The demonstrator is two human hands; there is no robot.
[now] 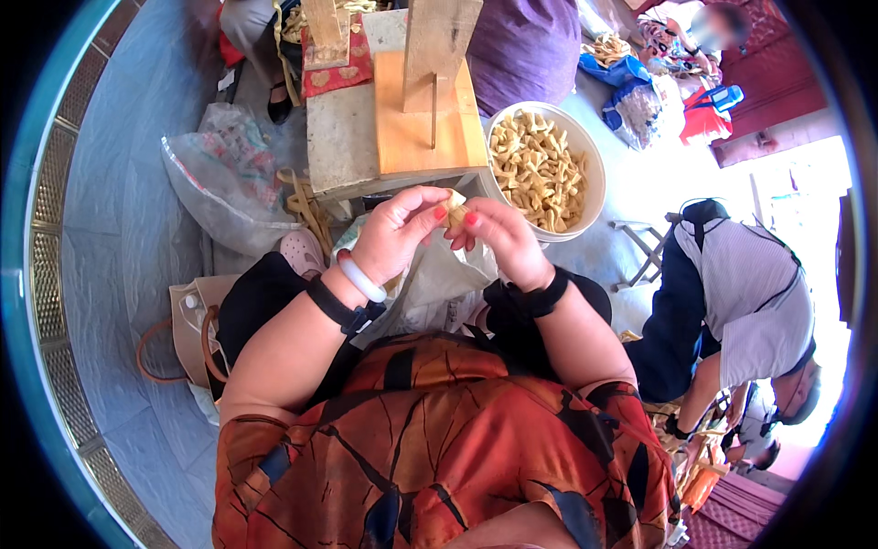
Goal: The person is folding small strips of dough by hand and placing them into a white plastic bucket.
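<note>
A small pale-yellow folded piece (455, 207), perhaps a knotted strip, is pinched between my two hands just in front of the bench. My left hand (395, 233) grips it from the left with thumb and fingers. From the right, my right hand (508, 245) closes on the same piece, its thumb close to the left one. Just beyond the right hand stands a white bucket (596, 188) filled with similar yellow pieces (538, 169). Below the hands, a whitish plastic bag (441, 279) lies across my lap, its contents mostly hidden.
Ahead, a worn bench (343, 151) carries a wooden stand (398, 137) with an upright board and thin rod. A purple sack (521, 55) sits behind the bucket. Left are a clear plastic bag (229, 183) and a handbag (187, 334). At right, a person (745, 284) bends near a folding stool (645, 252).
</note>
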